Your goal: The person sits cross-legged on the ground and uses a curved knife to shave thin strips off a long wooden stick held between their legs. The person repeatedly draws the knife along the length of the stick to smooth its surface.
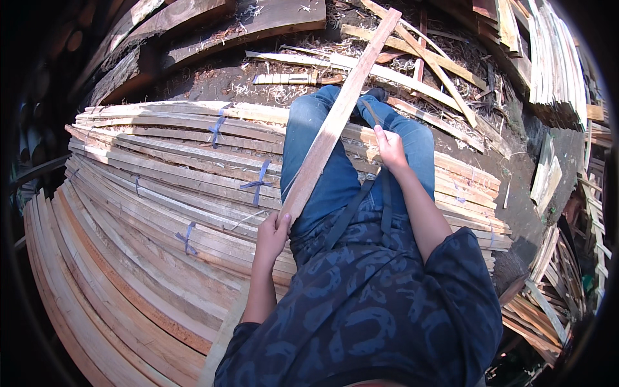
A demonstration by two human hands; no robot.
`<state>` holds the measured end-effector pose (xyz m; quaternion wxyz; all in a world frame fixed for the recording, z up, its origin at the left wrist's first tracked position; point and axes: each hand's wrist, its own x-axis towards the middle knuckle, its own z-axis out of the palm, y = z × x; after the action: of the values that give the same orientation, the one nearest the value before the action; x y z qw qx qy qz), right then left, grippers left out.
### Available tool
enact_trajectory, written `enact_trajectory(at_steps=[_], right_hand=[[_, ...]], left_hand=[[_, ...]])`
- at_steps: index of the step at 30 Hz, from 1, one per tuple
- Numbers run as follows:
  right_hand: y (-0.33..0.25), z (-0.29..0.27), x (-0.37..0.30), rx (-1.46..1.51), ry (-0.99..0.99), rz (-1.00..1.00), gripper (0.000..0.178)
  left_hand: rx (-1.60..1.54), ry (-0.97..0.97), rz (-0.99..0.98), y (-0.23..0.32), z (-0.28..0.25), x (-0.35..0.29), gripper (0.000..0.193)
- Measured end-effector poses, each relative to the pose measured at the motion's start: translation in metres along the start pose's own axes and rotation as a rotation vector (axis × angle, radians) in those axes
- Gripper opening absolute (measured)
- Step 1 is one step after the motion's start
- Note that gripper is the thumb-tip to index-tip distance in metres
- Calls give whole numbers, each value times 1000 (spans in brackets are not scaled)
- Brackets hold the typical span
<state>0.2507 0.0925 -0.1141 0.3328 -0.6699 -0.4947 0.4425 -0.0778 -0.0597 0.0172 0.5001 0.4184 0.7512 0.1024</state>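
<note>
Head view: left hand [272, 233] grips a long pale wooden slat [338, 116]; right hand [389, 146] is closed around a thin dark tool [371, 113].

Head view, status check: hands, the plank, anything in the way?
Left hand shut on long plank at its near end. Right hand shut on a thin dark tool beside the plank. Plank runs over the lap; bundled slats stacked left.

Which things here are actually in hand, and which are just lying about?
In hand:
- long pale wooden slat, its near end gripped by the left hand
- thin dark tool, held by the right hand

Lying about:
- bundled curved wooden slats tied with blue straps
- loose wood offcuts and shavings
</note>
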Motion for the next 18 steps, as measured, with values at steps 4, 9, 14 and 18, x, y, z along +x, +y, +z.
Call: enact_trajectory(at_steps=[4, 9, 14, 18], right_hand=[[-37, -2, -32, -369, -222, -72, 60], [-56, 3, -55, -598, -362, -134, 63], [-39, 8, -45, -693, -178, -215, 62], [-36, 11, -30, -793, -137, -296, 62]], left_hand=[[-359, -213, -208, 13, -10, -1, 34], [-416, -285, -235, 5, -8, 4, 36], [-294, -149, -190, 10, 8, -1, 39], [-220, -115, -150, 8, 12, 0, 40]])
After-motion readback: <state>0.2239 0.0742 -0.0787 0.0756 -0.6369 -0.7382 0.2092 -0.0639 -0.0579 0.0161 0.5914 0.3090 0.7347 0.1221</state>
